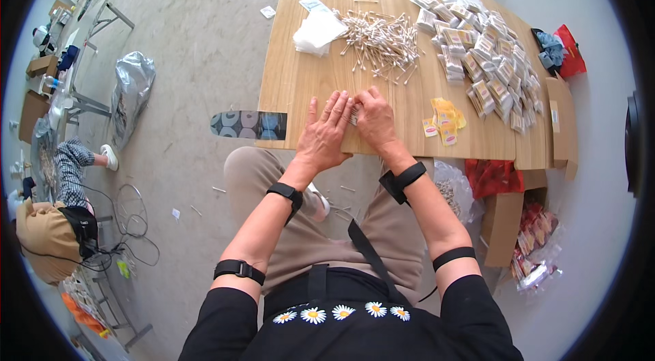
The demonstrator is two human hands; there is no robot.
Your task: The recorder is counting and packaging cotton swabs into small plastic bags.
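Small pale thing btwn the fingertips, mostly hidden, hard to ID. L hand flat, palm down, pinky apart, other fingers together; R hand curled alongside, can't tell if pinching. Loose swabs just past fingertips, packs farther off to R.

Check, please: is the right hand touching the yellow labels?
Apart: the head view shows bare table between the right hand and the yellow labels.
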